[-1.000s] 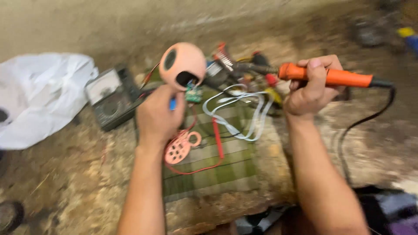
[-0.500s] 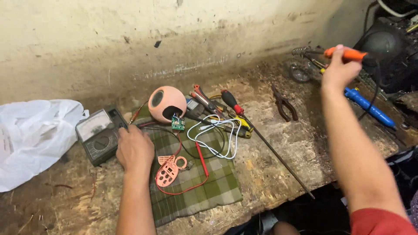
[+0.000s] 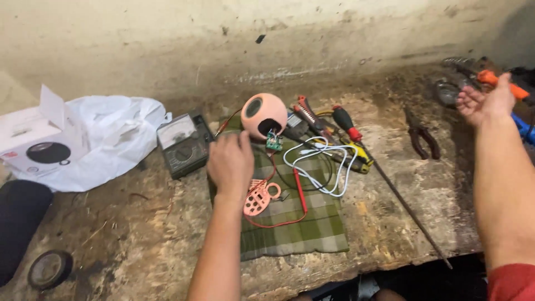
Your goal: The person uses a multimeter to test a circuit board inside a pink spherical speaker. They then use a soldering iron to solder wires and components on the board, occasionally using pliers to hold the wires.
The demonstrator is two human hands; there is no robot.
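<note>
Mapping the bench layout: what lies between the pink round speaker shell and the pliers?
Head view: between the pink speaker shell and the pliers lie a red-and-black-handled screwdriver and, nearer the shell, a red utility knife.

Rough, scarred wooden workbench (image 3: pixel 111 239) set hard against a stained, pale plaster wall (image 3: pixel 167 44); dim light; dark gap below the workbench's front edge.

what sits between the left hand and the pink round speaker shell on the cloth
Nothing visible. The left hand rests on the green plaid cloth just in front of the pink speaker shell, with only bare cloth and its dangling green circuit board in the gap.
</note>
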